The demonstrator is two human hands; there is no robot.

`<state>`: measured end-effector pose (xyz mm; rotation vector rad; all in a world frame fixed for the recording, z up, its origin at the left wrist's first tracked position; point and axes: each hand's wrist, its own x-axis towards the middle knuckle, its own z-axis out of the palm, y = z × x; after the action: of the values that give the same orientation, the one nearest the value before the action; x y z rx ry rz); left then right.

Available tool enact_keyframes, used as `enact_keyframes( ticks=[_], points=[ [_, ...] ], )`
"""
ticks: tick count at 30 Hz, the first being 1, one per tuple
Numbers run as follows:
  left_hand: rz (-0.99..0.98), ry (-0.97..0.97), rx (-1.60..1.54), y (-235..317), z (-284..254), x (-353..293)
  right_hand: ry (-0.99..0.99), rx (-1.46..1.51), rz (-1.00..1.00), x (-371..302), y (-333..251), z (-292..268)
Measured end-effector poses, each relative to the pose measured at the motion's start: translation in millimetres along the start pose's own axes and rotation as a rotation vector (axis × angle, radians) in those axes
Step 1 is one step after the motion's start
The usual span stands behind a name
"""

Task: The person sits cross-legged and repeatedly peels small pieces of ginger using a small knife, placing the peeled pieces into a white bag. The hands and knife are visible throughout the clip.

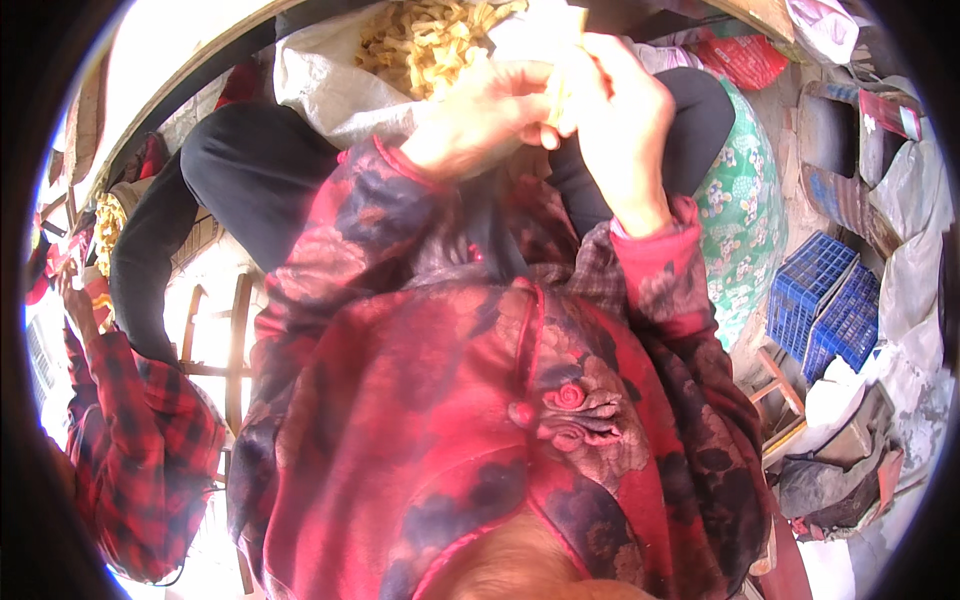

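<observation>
Crowded corner. White sack (318,82) at the wearer's knees, its mouth open, heaped with yellow curls (425,45); left hand and wrist cover part of its near edge. To the right, a green cloth (745,210) with a pale flower print, beside the right knee; a red bag (745,62) above it. Farther right, two blue crates (812,290), open plastic lattice, side by side; grey sheeting (918,195) hangs in folds beyond them. Dark bag (825,485) slumped lower right. On the left, a wooden frame (238,350) of slim bars, next to a co-worker (145,455) in red-black plaid.

Wearer's jacket (420,370): soft, red with dark floral blotches, a raised fabric rose at the chest. Curls look dry, knobbly, bent into short twists. Sack thin, wrinkled, slightly glossy.

Piece (561,95): pale yellow, narrow, between the hands, just right of the sack's heap. Right hand (627,115) grasps it, fingers bent over. Left hand (482,112) has thumb and fingertips up against its left side; glare there, so cannot tell whether it grips or only steadies.
</observation>
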<state>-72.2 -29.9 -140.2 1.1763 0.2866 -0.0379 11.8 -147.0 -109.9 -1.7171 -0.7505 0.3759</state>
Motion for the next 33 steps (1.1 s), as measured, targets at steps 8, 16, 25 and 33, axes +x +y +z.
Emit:
enact_keyframes(
  ticks=[8, 16, 25, 33],
  points=[
    [0.583, 0.396, 0.999, -11, 0, -8, -0.262, 0.045, 0.344, -3, 28, -4],
    [0.508, 0.187, 1.004, -25, -32, -11, -0.437, 0.195, 0.414, -11, 36, -3],
    [0.251, 0.281, 0.117, -38, -34, -1, -0.182, 0.15, 0.16, -11, 50, 13],
    [0.286, 0.355, 0.522, -50, -30, -15, -0.284, 0.797, 0.524, -19, 66, 4]
  ],
)
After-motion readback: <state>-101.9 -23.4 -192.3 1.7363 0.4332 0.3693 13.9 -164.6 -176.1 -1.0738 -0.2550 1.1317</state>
